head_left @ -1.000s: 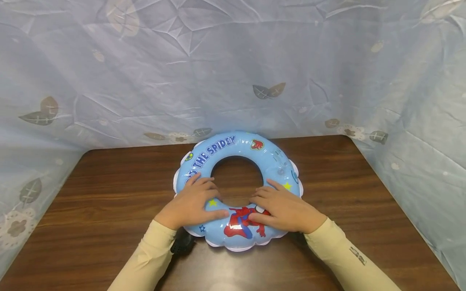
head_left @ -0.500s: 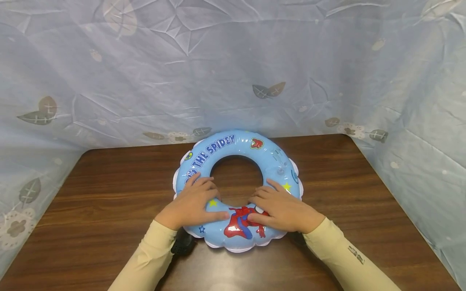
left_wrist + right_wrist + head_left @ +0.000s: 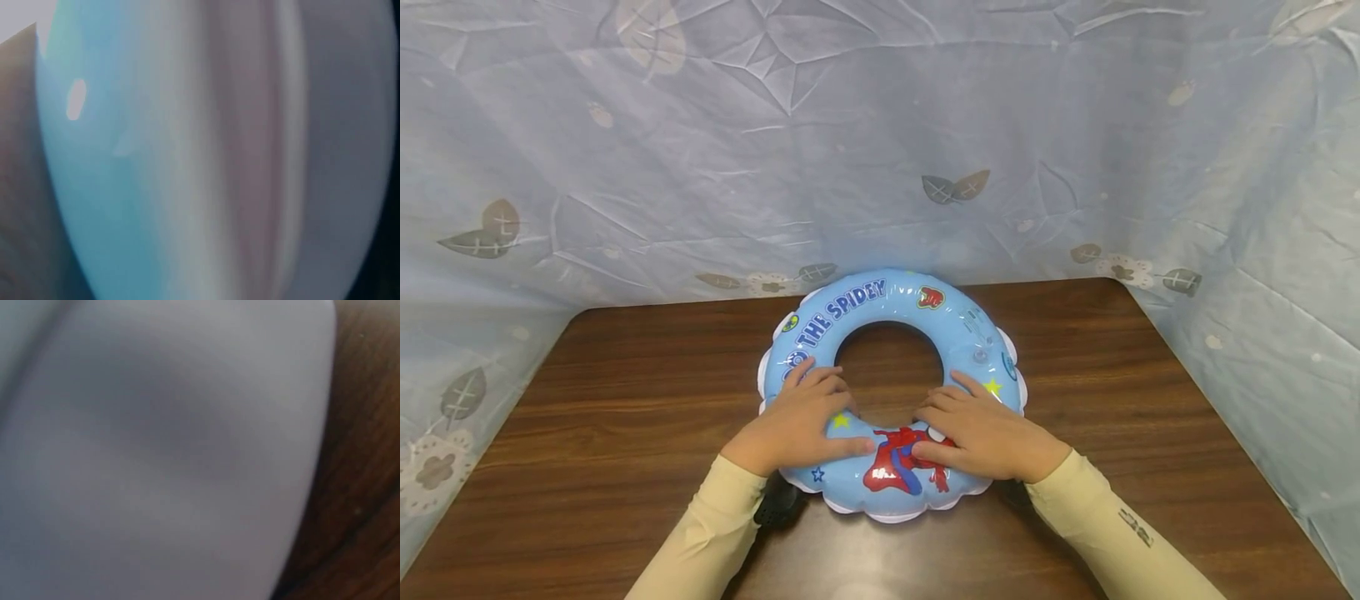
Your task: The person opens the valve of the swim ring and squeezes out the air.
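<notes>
A light-blue inflatable swim ring (image 3: 887, 500) with a white scalloped edge lies flat on the brown wooden table. It bears printed lettering and a red-and-blue figure near its front. My left hand (image 3: 797, 421) rests on the ring's front left, thumb stretched toward the figure and fingertips near the inner hole. On the front right lies my right hand (image 3: 988, 429), its fingers reaching to the hole and its thumb over the figure. The left wrist view is filled by the ring's blurred side (image 3: 106, 162). In the right wrist view, its pale edge (image 3: 169, 450) hides both hand and fingers.
The wooden table (image 3: 625, 400) extends around the ring on both sides. A grey-blue curtain (image 3: 865, 150) with leaf prints hangs behind the table and along its sides. A black wrist device (image 3: 778, 502) shows beneath the left wrist.
</notes>
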`<state>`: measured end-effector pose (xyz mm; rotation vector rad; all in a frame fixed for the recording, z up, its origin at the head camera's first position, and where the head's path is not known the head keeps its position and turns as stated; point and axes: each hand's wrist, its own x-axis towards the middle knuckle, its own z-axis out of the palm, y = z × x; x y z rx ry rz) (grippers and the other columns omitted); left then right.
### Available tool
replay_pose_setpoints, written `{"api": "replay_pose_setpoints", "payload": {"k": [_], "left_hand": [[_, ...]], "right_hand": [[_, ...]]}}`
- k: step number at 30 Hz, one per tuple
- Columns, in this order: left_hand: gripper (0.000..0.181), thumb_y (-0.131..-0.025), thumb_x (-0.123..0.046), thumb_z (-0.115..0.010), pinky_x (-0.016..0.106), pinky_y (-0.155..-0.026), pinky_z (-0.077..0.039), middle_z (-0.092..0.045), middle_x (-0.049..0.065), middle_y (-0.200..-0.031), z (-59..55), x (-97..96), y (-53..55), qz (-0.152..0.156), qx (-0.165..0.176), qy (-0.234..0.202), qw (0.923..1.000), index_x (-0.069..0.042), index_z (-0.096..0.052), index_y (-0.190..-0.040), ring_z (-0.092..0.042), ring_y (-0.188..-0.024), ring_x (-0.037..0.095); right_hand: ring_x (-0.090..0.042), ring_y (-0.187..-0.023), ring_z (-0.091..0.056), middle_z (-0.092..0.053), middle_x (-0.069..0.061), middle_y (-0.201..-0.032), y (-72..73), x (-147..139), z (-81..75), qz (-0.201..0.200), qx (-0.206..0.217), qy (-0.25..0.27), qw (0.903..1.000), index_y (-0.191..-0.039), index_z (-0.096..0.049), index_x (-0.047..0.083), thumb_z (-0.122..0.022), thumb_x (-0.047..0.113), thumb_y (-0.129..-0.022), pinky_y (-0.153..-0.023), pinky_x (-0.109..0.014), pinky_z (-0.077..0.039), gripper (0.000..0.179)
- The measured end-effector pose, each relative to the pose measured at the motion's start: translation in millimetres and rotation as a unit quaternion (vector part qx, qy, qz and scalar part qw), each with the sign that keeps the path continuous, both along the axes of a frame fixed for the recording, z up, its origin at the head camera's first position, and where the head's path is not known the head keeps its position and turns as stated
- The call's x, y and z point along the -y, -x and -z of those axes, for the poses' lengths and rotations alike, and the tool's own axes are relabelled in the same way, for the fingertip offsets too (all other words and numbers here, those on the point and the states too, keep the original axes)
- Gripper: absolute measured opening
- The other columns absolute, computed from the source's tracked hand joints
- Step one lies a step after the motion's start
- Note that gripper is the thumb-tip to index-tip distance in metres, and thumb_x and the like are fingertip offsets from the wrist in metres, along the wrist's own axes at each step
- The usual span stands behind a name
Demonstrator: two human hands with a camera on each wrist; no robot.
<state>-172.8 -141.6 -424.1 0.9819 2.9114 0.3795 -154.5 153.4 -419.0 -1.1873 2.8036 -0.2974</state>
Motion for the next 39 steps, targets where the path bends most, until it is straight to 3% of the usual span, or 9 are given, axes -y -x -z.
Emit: {"api": "replay_pose_setpoints", "payload": {"k": [4,11,15,20,25,39], "left_hand": [[0.066,-0.087,-0.079,-0.057,0.061,-0.125,-0.006,-0.068,0.001,-0.129,-2.6,-2.1,-1.9,0.007,0.003,-0.003,1.0000,-0.023,-0.076,-0.117,-0.039,-0.146,0.033],[0.050,-0.095,-0.067,-0.059,0.064,-0.123,0.005,-0.070,-0.004,-0.130,-12.4,-6.6,-8.8,0.020,0.034,-0.005,0.9992,-0.026,-0.075,-0.120,-0.040,-0.149,0.031],[0.066,-0.091,-0.078,-0.053,0.067,-0.121,0.007,-0.069,-0.003,-0.134,-13.9,-8.7,-12.2,0.018,0.045,0.009,0.9988,-0.026,-0.074,-0.126,-0.044,-0.145,0.030],[0.085,-0.078,-0.088,-0.058,0.067,-0.121,0.006,-0.065,0.002,-0.139,-13.0,-9.9,-13.8,0.010,0.049,0.022,0.9985,-0.023,-0.071,-0.131,-0.043,-0.144,0.029],[0.084,-0.078,-0.085,-0.063,0.067,-0.122,0.004,-0.065,0.005,-0.139,-11.2,-12.0,-13.2,0.007,0.051,0.016,0.9985,-0.019,-0.071,-0.130,-0.044,-0.142,0.031],[0.082,-0.079,-0.084,-0.062,0.068,-0.121,0.003,-0.065,0.005,-0.134,-9.8,-13.9,-12.6,0.008,0.055,0.027,0.9981,-0.019,-0.070,-0.128,-0.045,-0.138,0.030]], "right_hand": [[-0.026,-0.138,-0.051,-0.064,-0.003,-0.137,-0.7,-0.7,0.4,0.004,0.007,-0.001,1.0000,-0.134,-0.066,0.017,-0.046,0.066,-0.101,-0.125,-0.057,-0.015,0.062],[-0.025,-0.140,-0.050,-0.063,-0.004,-0.140,-1.0,-1.4,0.3,0.007,0.009,-0.003,0.9999,-0.137,-0.065,0.016,-0.045,0.066,-0.102,-0.126,-0.056,-0.015,0.064],[-0.024,-0.141,-0.049,-0.062,-0.002,-0.141,-0.7,-2.0,0.7,0.010,0.019,0.002,0.9998,-0.138,-0.064,0.016,-0.043,0.067,-0.102,-0.126,-0.055,-0.014,0.066],[-0.023,-0.144,-0.046,-0.060,-0.001,-0.145,-0.5,-2.0,0.5,0.017,0.035,-0.005,0.9992,-0.141,-0.062,0.018,-0.044,0.078,-0.095,-0.127,-0.053,-0.011,0.078],[-0.025,-0.146,-0.042,-0.057,-0.003,-0.149,-0.5,-1.9,-0.5,0.021,0.046,-0.020,0.9985,-0.144,-0.060,0.020,-0.047,0.084,-0.088,-0.127,-0.054,-0.007,0.086],[-0.029,-0.149,-0.037,-0.053,-0.005,-0.153,-0.1,1.7,-3.0,0.030,0.070,-0.031,0.9966,-0.147,-0.057,0.018,-0.051,0.081,-0.088,-0.127,-0.056,-0.004,0.086]]}}
